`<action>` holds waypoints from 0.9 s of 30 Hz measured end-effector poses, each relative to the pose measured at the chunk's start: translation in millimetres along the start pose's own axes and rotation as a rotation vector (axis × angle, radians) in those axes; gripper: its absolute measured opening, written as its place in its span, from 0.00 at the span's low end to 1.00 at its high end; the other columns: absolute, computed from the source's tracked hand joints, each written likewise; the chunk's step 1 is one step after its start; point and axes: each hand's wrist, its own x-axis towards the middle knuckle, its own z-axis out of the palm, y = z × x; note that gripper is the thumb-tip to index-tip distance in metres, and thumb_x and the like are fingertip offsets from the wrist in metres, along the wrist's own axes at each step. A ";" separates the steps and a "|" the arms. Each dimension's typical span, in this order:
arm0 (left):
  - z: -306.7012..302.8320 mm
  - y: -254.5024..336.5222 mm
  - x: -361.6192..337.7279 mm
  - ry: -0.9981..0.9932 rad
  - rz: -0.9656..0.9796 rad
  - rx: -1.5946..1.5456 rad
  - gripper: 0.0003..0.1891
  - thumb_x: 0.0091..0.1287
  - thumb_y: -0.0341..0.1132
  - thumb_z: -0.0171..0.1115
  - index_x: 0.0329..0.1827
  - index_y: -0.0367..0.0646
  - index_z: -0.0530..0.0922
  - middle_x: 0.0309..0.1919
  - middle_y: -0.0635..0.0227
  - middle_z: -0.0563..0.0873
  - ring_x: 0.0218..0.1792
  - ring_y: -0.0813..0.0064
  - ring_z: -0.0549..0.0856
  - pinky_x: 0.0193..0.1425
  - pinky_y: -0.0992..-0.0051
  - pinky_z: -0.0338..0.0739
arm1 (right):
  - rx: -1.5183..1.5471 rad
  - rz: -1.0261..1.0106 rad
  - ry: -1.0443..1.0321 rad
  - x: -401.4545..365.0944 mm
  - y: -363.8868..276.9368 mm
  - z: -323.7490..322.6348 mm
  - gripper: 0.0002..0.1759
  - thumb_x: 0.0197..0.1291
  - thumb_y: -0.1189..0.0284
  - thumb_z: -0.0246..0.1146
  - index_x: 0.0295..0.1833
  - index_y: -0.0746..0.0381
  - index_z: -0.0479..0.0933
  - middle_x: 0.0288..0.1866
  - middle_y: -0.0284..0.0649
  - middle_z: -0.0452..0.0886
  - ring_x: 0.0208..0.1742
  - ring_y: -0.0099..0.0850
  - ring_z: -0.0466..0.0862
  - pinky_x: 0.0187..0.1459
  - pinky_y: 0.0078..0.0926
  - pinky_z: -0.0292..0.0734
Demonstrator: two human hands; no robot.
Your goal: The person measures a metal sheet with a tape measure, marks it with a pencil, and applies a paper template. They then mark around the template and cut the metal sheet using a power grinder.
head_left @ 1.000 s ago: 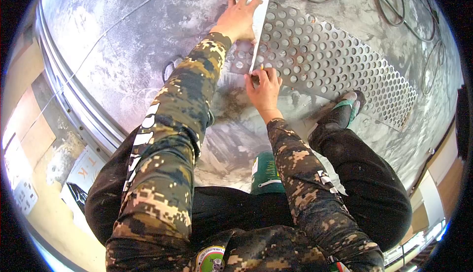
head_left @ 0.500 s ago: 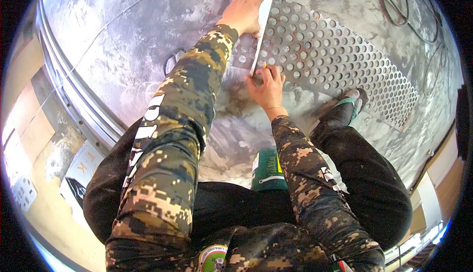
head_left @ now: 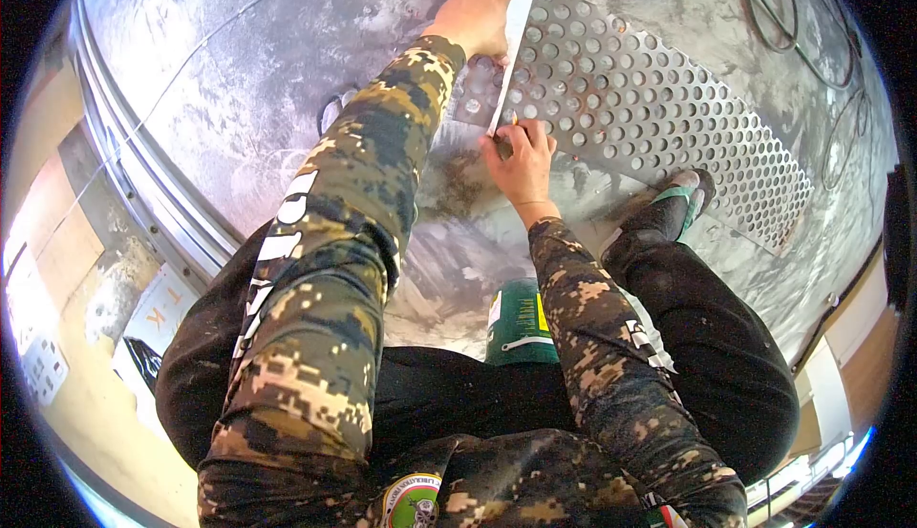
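A perforated metal sheet (head_left: pixel 659 98) lies on the grey, smeared metal surface. Across its left part runs a white straight-edged strip (head_left: pixel 517 26). My left hand (head_left: pixel 475 14), fingers spread, presses on the strip's upper part. Close to the strip's lower end, my right hand (head_left: pixel 521 155) pinches a thin yellow-tipped marking tool (head_left: pixel 515 118), mostly hidden by the fingers. A few of the sheet's holes show left of the strip, under my left wrist.
Dark cables (head_left: pixel 793 21) curl at the upper right, and a thin cable (head_left: pixel 205 43) crosses the upper left. A green container (head_left: pixel 521 323) stands between my legs. My shoe (head_left: pixel 683 205) is beside the sheet's lower edge. Metal rails (head_left: pixel 143 179) run along the left.
The view has shifted slightly. My right hand's fingers and the yellow-tipped tool are tilted a little differently near the strip's lower end. My left hand remains on the strip.
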 end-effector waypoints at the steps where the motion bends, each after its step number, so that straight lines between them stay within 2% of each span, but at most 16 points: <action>1: -0.1 -0.3 0.4 -0.009 0.004 0.001 0.42 0.42 0.38 0.78 0.65 0.37 0.71 0.62 0.53 0.73 0.71 0.50 0.65 0.76 0.38 0.52 | 0.004 -0.001 0.011 -0.1 -0.1 0.2 0.14 0.48 0.65 0.76 0.38 0.55 0.80 0.45 0.37 0.77 0.49 0.38 0.77 0.51 0.38 0.66; 6: 0.2 -1.1 0.4 0.005 0.029 0.001 0.42 0.43 0.39 0.77 0.64 0.36 0.71 0.62 0.54 0.73 0.70 0.51 0.65 0.76 0.38 0.52 | -0.004 -0.008 0.018 -0.5 0.1 0.0 0.13 0.48 0.65 0.76 0.39 0.54 0.81 0.45 0.36 0.77 0.48 0.37 0.78 0.51 0.38 0.66; 9: -1.1 -0.6 0.3 -0.064 0.007 0.024 0.41 0.45 0.40 0.76 0.65 0.38 0.71 0.64 0.55 0.72 0.72 0.50 0.63 0.76 0.39 0.52 | -0.027 -0.021 0.012 1.2 0.8 -0.1 0.13 0.48 0.65 0.76 0.39 0.53 0.82 0.45 0.36 0.77 0.48 0.37 0.78 0.51 0.39 0.66; 11: 21.9 -10.4 -4.0 0.102 -0.003 -0.014 0.53 0.29 0.39 0.85 0.67 0.49 0.70 0.67 0.52 0.70 0.71 0.55 0.69 0.79 0.42 0.42 | -0.015 -0.031 0.030 0.4 1.4 1.7 0.13 0.48 0.65 0.75 0.39 0.54 0.81 0.46 0.36 0.77 0.48 0.37 0.78 0.51 0.39 0.66; 15: 30.3 -16.0 -0.8 0.104 0.022 -0.013 0.53 0.29 0.39 0.85 0.68 0.49 0.69 0.67 0.53 0.69 0.72 0.57 0.68 0.79 0.43 0.41 | -0.015 -0.019 0.016 -0.1 2.1 1.2 0.13 0.49 0.65 0.75 0.39 0.54 0.81 0.46 0.37 0.77 0.48 0.37 0.78 0.51 0.39 0.66; 17: 28.0 -13.0 -1.8 0.067 -0.024 -0.030 0.53 0.30 0.38 0.85 0.68 0.51 0.69 0.68 0.54 0.68 0.73 0.50 0.65 0.80 0.44 0.43 | 0.013 -0.040 0.007 1.1 1.5 -1.8 0.12 0.51 0.67 0.73 0.41 0.53 0.81 0.46 0.37 0.77 0.48 0.38 0.78 0.51 0.39 0.66; 18: 28.5 -11.7 -1.1 0.071 -0.022 -0.029 0.53 0.30 0.38 0.85 0.68 0.51 0.69 0.68 0.54 0.68 0.73 0.50 0.65 0.80 0.44 0.43 | 0.011 -0.042 0.010 2.4 1.3 -3.3 0.12 0.51 0.67 0.73 0.41 0.53 0.81 0.46 0.37 0.77 0.48 0.38 0.78 0.51 0.39 0.66; 20: 31.4 -9.7 0.8 0.069 -0.082 0.002 0.50 0.35 0.35 0.83 0.68 0.53 0.69 0.70 0.57 0.66 0.75 0.40 0.59 0.79 0.46 0.54 | 0.038 -0.022 0.035 6.5 1.5 -4.9 0.11 0.53 0.72 0.69 0.43 0.55 0.80 0.45 0.40 0.77 0.47 0.43 0.79 0.49 0.41 0.70; 21: 32.5 -9.1 2.8 0.073 -0.077 0.003 0.50 0.35 0.35 0.83 0.68 0.53 0.69 0.70 0.57 0.66 0.75 0.40 0.59 0.79 0.46 0.54 | 0.036 -0.023 0.041 11.7 2.5 -4.3 0.11 0.53 0.72 0.69 0.43 0.55 0.80 0.45 0.40 0.77 0.47 0.43 0.79 0.49 0.41 0.70; 23: 26.8 -1.9 1.6 -0.022 -0.184 -0.005 0.46 0.40 0.32 0.80 0.68 0.56 0.69 0.71 0.60 0.66 0.75 0.32 0.54 0.74 0.48 0.67 | 0.182 0.094 0.141 32.8 -0.5 -6.1 0.10 0.58 0.75 0.64 0.46 0.59 0.78 0.43 0.48 0.81 0.45 0.51 0.82 0.44 0.45 0.75; 24: 24.8 1.6 1.8 -0.019 -0.182 -0.007 0.46 0.40 0.32 0.80 0.68 0.56 0.69 0.71 0.60 0.66 0.75 0.32 0.54 0.74 0.48 0.67 | 0.180 0.093 0.143 44.4 -1.7 -9.4 0.10 0.58 0.75 0.64 0.46 0.59 0.78 0.43 0.48 0.81 0.45 0.51 0.82 0.44 0.45 0.75; 26: 24.3 6.5 4.3 -0.067 -0.245 0.024 0.44 0.44 0.30 0.77 0.69 0.58 0.68 0.72 0.61 0.65 0.76 0.32 0.52 0.71 0.50 0.72 | 0.271 0.260 0.193 75.7 -6.6 -20.8 0.09 0.62 0.76 0.61 0.48 0.61 0.77 0.39 0.54 0.83 0.41 0.56 0.84 0.40 0.48 0.78; 27: 23.3 7.9 3.5 -0.061 -0.244 0.023 0.44 0.44 0.30 0.77 0.69 0.58 0.68 0.72 0.61 0.65 0.76 0.32 0.52 0.71 0.50 0.72 | 0.268 0.255 0.196 90.8 -9.2 -25.6 0.09 0.62 0.76 0.61 0.48 0.61 0.77 0.39 0.54 0.83 0.41 0.56 0.84 0.40 0.48 0.78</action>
